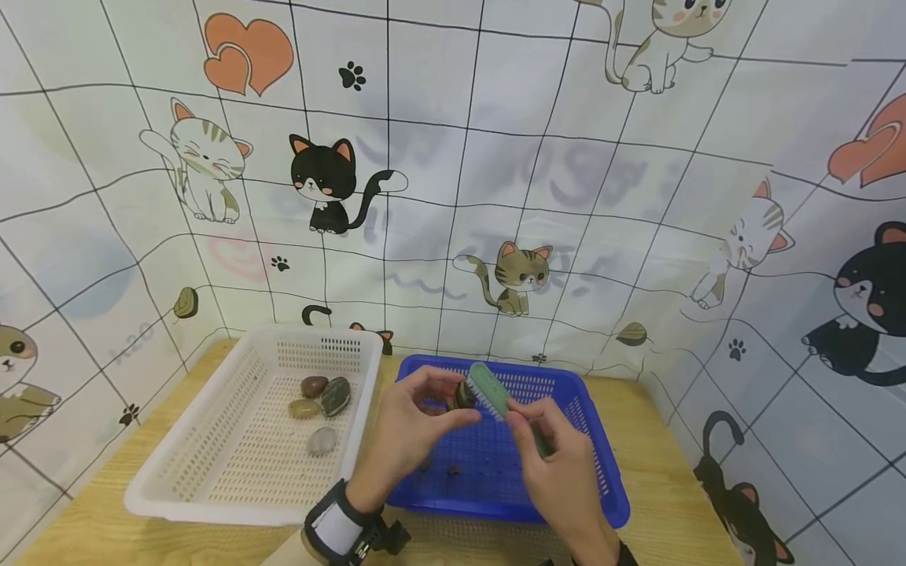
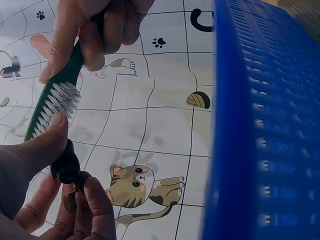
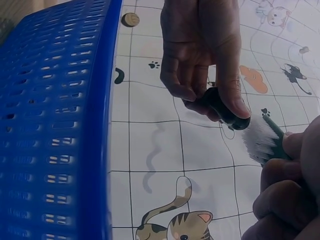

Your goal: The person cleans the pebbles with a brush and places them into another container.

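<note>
My left hand (image 1: 406,424) holds a dark, glossy stone (image 1: 464,395) between thumb and fingers above the blue basket (image 1: 488,452). Brown smears show on its fingertips in the left wrist view. My right hand (image 1: 562,464) grips a green brush (image 1: 488,385) by the handle, thumb pressed along it. The white bristles (image 2: 61,100) face the stone, their tips right at its surface in the head view. In the right wrist view, the stone (image 3: 225,111) sticks out past the left thumb, close to the bristles (image 3: 260,140).
On the left stands a white basket (image 1: 248,448) with several stones, among them a dark striped stone (image 1: 336,396) and a pale grey stone (image 1: 322,442). Small brown bits (image 1: 454,470) lie in the blue basket. A cat-print sheet (image 1: 439,157) rises behind the wooden table (image 1: 672,487).
</note>
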